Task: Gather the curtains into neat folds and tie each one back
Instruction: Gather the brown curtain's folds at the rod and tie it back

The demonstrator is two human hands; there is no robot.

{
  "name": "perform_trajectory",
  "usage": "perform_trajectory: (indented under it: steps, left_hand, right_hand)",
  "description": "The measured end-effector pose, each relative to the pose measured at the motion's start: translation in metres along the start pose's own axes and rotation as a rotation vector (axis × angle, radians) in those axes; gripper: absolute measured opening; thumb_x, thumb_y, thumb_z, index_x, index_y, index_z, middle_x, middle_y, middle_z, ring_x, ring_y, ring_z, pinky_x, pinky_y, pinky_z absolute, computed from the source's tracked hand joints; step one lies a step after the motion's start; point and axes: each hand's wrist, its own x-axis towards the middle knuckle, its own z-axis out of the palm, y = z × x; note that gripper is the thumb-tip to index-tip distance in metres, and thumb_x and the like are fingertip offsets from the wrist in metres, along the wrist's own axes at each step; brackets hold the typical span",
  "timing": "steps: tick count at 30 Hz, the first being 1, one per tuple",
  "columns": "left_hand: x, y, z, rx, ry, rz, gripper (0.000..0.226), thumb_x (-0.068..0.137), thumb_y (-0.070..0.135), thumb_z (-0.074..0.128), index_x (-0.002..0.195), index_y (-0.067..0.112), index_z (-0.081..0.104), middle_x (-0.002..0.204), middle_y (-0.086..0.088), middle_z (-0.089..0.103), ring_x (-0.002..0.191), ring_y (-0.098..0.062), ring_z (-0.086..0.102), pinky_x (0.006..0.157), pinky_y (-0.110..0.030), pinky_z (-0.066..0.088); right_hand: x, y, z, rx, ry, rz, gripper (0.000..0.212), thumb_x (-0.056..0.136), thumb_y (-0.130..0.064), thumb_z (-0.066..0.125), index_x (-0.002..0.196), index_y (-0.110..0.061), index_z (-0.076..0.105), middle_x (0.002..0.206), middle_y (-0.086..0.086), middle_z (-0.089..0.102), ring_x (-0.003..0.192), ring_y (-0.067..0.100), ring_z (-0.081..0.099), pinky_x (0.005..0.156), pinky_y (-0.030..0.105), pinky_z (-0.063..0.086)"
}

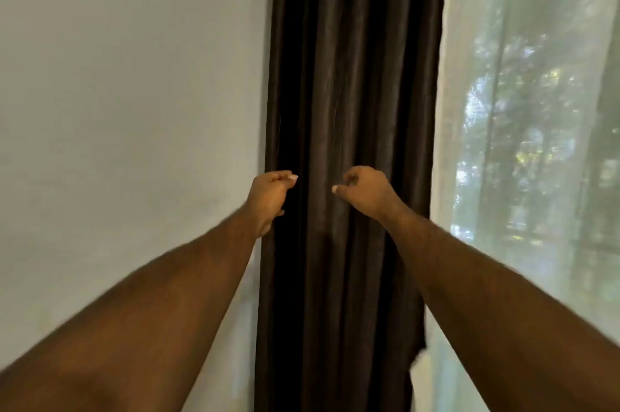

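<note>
Hands curled nearly closed, the left hand (270,191) at the wall-side edge of the hanging dark curtain (352,92) and the right hand (364,190) mid-panel, seemingly pinching pleats though blur hides contact, should draw folds together evenly before tying.

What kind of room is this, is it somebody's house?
Probably a room in a home, right by a window. A dark curtain hangs in folds beside a plain pale wall, and a thin sheer curtain covers glass with trees outside. Which room it is, I can't tell.
</note>
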Motion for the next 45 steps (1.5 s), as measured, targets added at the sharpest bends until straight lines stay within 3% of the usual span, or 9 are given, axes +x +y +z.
perform_trajectory:
  steps: [6, 11, 14, 18, 22, 26, 32, 37, 45]
  left_hand:
    - [0.118, -0.003, -0.02, 0.099, 0.042, 0.206, 0.041, 0.09, 0.009, 0.066, 0.13, 0.012, 0.06, 0.135, -0.005, 0.055, 0.108, -0.012, 0.054, 0.091, -0.021, 0.044]
    - [0.201, 0.003, -0.014, 0.27, 0.146, 0.246, 0.055, 0.076, 0.046, 0.075, 0.127, 0.033, 0.06, 0.157, -0.003, 0.023, 0.142, -0.032, 0.029, 0.114, -0.048, 0.033]
    - [0.244, 0.029, -0.002, 0.22, 0.097, 0.332, 0.072, 0.061, 0.064, 0.072, 0.127, 0.04, 0.057, 0.154, -0.003, 0.03, 0.138, -0.028, 0.036, 0.112, -0.047, 0.037]
    - [0.276, 0.068, 0.012, 0.023, -0.019, 0.474, 0.061, 0.08, 0.03, 0.076, 0.136, 0.023, 0.054, 0.143, -0.001, 0.048, 0.126, -0.015, 0.049, 0.103, -0.027, 0.043]
    - [0.311, 0.1, 0.022, -0.006, 0.028, 0.667, 0.071, 0.089, 0.012, 0.068, 0.149, 0.024, 0.033, 0.15, -0.002, 0.04, 0.136, -0.017, 0.039, 0.101, -0.022, 0.038]
    - [0.337, 0.13, 0.03, -0.119, 0.122, 0.662, 0.09, 0.09, 0.029, 0.066, 0.154, 0.029, 0.002, 0.152, -0.01, 0.036, 0.134, -0.027, 0.044, 0.108, -0.044, 0.043]
    - [0.386, 0.174, 0.034, -0.182, 0.095, 0.779, 0.038, 0.091, 0.027, 0.063, 0.127, 0.014, 0.058, 0.112, -0.001, 0.067, 0.104, -0.021, 0.066, 0.09, -0.033, 0.055]
    - [0.429, 0.195, 0.042, -0.218, -0.042, 0.869, 0.05, 0.099, 0.024, 0.049, 0.147, 0.025, 0.037, 0.139, 0.0, 0.054, 0.124, -0.02, 0.055, 0.105, -0.041, 0.047]
    - [0.408, 0.209, 0.081, -0.248, -0.103, 0.952, 0.033, 0.1, 0.01, 0.04, 0.126, 0.018, 0.058, 0.113, -0.002, 0.068, 0.099, -0.019, 0.067, 0.09, -0.036, 0.056]
  right_hand:
    - [0.092, -0.006, 0.034, 0.017, 0.202, 0.002, 0.056, 0.088, -0.038, 0.065, 0.135, -0.012, 0.05, 0.133, 0.007, 0.049, 0.11, 0.022, 0.057, 0.089, 0.03, 0.049]
    - [0.155, -0.009, 0.042, 0.035, 0.291, -0.033, 0.082, 0.081, -0.048, 0.068, 0.148, -0.021, 0.029, 0.153, 0.005, 0.026, 0.14, 0.028, 0.027, 0.11, 0.044, 0.037]
    - [0.202, -0.018, 0.027, 0.06, 0.379, -0.085, 0.093, 0.078, -0.05, 0.07, 0.151, -0.025, 0.019, 0.157, 0.005, 0.018, 0.144, 0.028, 0.022, 0.112, 0.044, 0.034]
    - [0.252, -0.036, 0.006, 0.054, 0.454, -0.157, 0.098, 0.077, -0.05, 0.07, 0.152, -0.027, 0.011, 0.158, 0.005, 0.018, 0.144, 0.026, 0.023, 0.113, 0.044, 0.034]
    - [0.298, -0.056, -0.016, 0.033, 0.542, -0.219, 0.098, 0.078, -0.049, 0.069, 0.152, -0.027, 0.009, 0.157, 0.006, 0.019, 0.143, 0.027, 0.025, 0.112, 0.044, 0.034]
    - [0.328, -0.07, -0.031, 0.043, 0.57, -0.253, 0.098, 0.077, -0.051, 0.07, 0.152, -0.027, 0.011, 0.157, 0.006, 0.021, 0.142, 0.027, 0.028, 0.112, 0.045, 0.035]
    - [0.366, -0.089, -0.057, -0.086, 0.686, -0.252, 0.093, 0.079, -0.043, 0.067, 0.152, -0.023, 0.013, 0.155, 0.007, 0.026, 0.14, 0.028, 0.031, 0.111, 0.046, 0.036]
    - [0.393, -0.106, -0.074, -0.167, 0.765, -0.251, 0.091, 0.078, -0.039, 0.065, 0.152, -0.024, 0.014, 0.149, 0.007, 0.036, 0.135, 0.027, 0.04, 0.105, 0.048, 0.043]
    - [0.39, -0.114, -0.096, -0.081, 0.88, -0.314, 0.071, 0.082, 0.0, 0.043, 0.148, -0.026, 0.035, 0.139, 0.005, 0.054, 0.122, 0.026, 0.054, 0.103, 0.036, 0.047]
